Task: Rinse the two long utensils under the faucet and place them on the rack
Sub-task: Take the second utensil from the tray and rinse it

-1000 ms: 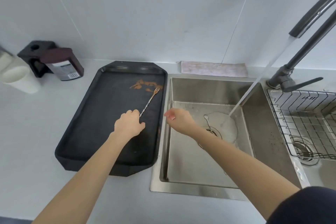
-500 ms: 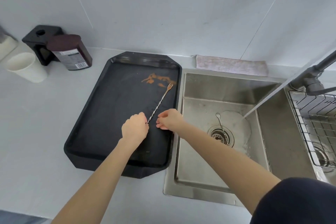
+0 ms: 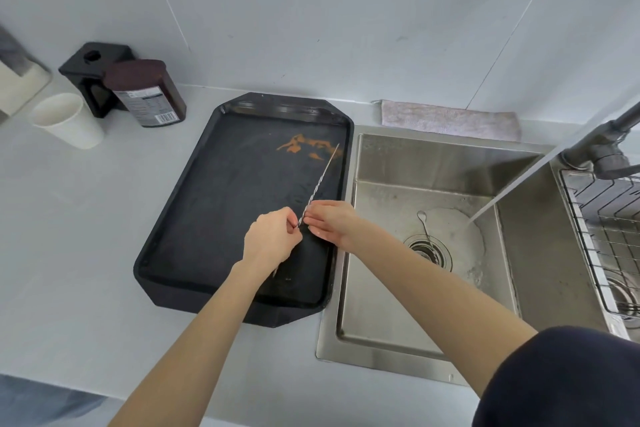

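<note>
Both hands met over the black tray [image 3: 194,218]: our left hand [image 3: 272,241] pinched the twisted fork [image 3: 317,185], our right hand [image 3: 329,224] loosely touching it. Second utensil [image 3: 425,230] lay in the sink [image 3: 381,305]. Pickup step, we figured; next came carrying it under the running water [image 3: 512,182].

Single head-worn wide-angle view, looking forward and steeply down from above the counter edge; black tray [image 3: 194,236] centre-left, sink [image 3: 381,340] centre-right, wire rack [image 3: 588,239] cut by right border; both forearms enter close from bottom; no second view.
</note>
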A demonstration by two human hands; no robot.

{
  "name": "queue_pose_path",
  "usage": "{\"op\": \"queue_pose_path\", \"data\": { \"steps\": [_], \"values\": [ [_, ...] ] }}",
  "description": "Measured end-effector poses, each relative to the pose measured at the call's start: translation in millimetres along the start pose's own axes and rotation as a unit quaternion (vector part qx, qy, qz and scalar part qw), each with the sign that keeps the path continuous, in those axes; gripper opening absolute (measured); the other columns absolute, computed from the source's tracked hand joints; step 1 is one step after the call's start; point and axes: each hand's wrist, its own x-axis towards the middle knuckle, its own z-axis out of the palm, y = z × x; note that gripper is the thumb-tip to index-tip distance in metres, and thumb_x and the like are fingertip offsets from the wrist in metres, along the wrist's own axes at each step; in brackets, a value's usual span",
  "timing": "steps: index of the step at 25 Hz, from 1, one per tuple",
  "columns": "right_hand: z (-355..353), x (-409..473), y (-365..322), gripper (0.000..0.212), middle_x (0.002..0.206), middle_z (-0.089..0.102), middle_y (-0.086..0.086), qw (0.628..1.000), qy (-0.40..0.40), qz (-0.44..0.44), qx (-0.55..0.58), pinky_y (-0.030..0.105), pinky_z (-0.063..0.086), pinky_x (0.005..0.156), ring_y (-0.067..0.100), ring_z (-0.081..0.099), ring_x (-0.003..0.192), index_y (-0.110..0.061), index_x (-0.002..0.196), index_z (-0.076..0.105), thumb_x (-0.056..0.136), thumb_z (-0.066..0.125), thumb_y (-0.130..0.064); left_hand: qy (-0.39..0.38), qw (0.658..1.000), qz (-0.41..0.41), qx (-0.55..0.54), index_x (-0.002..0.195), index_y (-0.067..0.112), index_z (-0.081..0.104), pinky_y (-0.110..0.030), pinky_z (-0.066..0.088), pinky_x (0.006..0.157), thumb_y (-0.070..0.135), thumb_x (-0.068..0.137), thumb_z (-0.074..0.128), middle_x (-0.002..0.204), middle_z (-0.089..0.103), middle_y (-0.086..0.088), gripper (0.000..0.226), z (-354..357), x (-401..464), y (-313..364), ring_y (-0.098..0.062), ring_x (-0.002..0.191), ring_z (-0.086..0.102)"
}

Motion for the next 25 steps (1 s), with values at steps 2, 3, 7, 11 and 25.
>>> {"op": "queue_pose_path", "data": {
  "steps": [2, 3, 7, 11, 25],
  "values": [
    [-3.9, -4.2, -1.0, 0.029, 0.105, 0.061, 0.012, 1.000, 0.005, -0.023, -0.004, 0.024, 0.050, 0.083, 0.015, 0.058, 0.093, -0.002, 0.118, 0.057, 0.089, 0.056, -0.008, 0.003, 1.000, 0.010, -0.014, 0.102, 0.013, 0.060, -0.035, 0.050, 0.084, 0.016, 0.086, 0.055, 0.102, 0.069, -0.006, 0.018, -0.9, -4.9, 6.0, -0.026, 0.095, 0.062],
    [-5.9, -6.6, -1.9, 0.029, 0.102, 0.061, 0.010, 0.999, 0.009, -0.035, -0.010, 0.023, 0.051, 0.076, 0.014, 0.058, 0.089, -0.003, 0.116, 0.057, 0.089, 0.057, -0.010, 0.003, 1.000, 0.017, -0.019, 0.102, 0.013, 0.060, -0.034, 0.051, 0.084, 0.016, 0.086, 0.055, 0.101, 0.068, -0.006, 0.017, -1.7, -7.4, 9.7, -0.025, 0.094, 0.062],
    [-20.7, -19.8, -6.8, 0.023, 0.078, 0.055, 0.000, 0.995, 0.034, -0.093, -0.026, 0.017, 0.042, 0.057, 0.006, 0.051, 0.066, -0.007, 0.110, 0.057, 0.088, 0.058, -0.014, -0.002, 0.998, 0.055, -0.039, 0.098, 0.013, 0.056, -0.037, 0.051, 0.083, 0.016, 0.085, 0.055, 0.089, 0.061, -0.003, 0.014, -3.8, -20.6, 31.2, -0.025, 0.088, 0.060],
    [-51.3, -37.1, -12.9, 0.013, 0.076, 0.056, -0.004, 0.990, 0.029, -0.137, -0.007, 0.018, 0.040, 0.060, 0.005, 0.050, 0.064, -0.011, 0.103, 0.055, 0.091, 0.053, -0.016, -0.006, 0.992, 0.083, -0.092, 0.090, 0.017, 0.050, -0.033, 0.046, 0.076, 0.013, 0.084, 0.054, 0.083, 0.056, 0.002, 0.008, -0.4, -33.3, 57.8, -0.020, 0.081, 0.055],
    [-220.6, -79.6, -22.0, 0.007, 0.075, 0.061, -0.005, 0.964, 0.152, -0.214, 0.047, 0.018, 0.040, 0.060, 0.005, 0.055, 0.068, -0.014, 0.094, 0.059, 0.090, 0.053, -0.014, -0.137, 0.962, 0.169, -0.165, 0.086, 0.018, 0.052, -0.009, 0.038, 0.061, 0.013, 0.086, 0.055, 0.078, 0.053, 0.007, 0.005, 86.2, -53.3, 169.8, -0.014, 0.074, 0.050]
  ]
}}
